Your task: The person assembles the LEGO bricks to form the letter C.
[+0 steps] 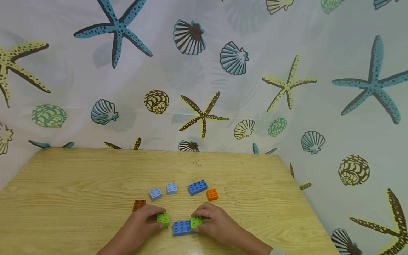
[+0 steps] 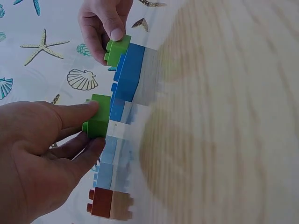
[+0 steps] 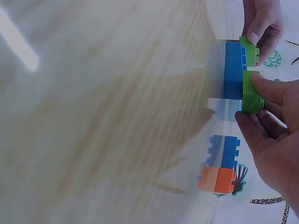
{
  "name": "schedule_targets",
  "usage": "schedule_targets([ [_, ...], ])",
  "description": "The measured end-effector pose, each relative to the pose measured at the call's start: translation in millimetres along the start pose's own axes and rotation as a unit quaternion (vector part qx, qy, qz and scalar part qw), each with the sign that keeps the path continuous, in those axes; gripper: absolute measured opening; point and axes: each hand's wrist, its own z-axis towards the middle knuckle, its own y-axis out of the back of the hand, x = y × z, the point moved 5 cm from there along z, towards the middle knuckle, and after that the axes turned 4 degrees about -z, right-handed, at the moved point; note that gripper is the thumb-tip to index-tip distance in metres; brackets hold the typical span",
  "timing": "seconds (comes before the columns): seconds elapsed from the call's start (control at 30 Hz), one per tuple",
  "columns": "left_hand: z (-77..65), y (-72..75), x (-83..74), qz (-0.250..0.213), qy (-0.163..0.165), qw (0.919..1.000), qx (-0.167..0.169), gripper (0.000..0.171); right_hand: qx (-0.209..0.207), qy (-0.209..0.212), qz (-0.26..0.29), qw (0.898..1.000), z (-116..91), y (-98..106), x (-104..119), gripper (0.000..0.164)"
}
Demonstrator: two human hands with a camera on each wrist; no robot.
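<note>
Fingers (image 1: 155,209) of the left hand (image 1: 137,225) pinch a green brick (image 1: 163,219). Apart from it, the right hand (image 1: 219,224) pinches a second green brick (image 1: 196,221), on the end of a blue brick (image 1: 181,227) that is between the hands. A brown brick (image 1: 139,204) is just past the left hand. Past both hands are two pale bricks (image 1: 155,193), a second blue brick (image 1: 197,187) and an orange brick (image 1: 211,194).

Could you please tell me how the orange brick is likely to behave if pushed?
The orange brick looks like plastic, so it should stay stiff and feel light. Its squat, flat-sided shape suggests it would slide rather than roll or tip. The table mirrors it, so the glossy surface may let it slip easily.
</note>
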Motion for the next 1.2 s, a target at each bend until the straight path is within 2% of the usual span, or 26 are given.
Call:
schedule_targets([
  [0.1, -1.8, -3.9, -4.5, -0.022, -0.002, 0.9995, 0.023, 0.036, -0.001, 0.005, -0.002, 1.000, 0, 0, 1, 0.033],
  [0.2, -2.9, -8.1, -8.5, -0.041, -0.016, 0.9975, 0.055, 0.037, -0.002, 0.010, -0.005, 1.000, 0, 1, 2, 0.033],
  [0.33, -4.5, -12.5, -11.4, -0.054, -0.041, 0.9945, 0.080, 0.039, -0.002, 0.010, -0.007, 1.000, 0, 1, 1, 0.034],
  [0.43, -5.2, -14.8, -12.7, -0.044, -0.054, 0.9941, 0.083, 0.039, -0.002, 0.008, -0.009, 1.000, 1, 0, 0, 0.034],
  [1.2, -1.1, -22.1, -20.3, 0.019, -0.054, 0.9947, 0.085, 0.033, 0.001, 0.004, -0.015, 1.000, 1, -1, 1, 0.034],
])
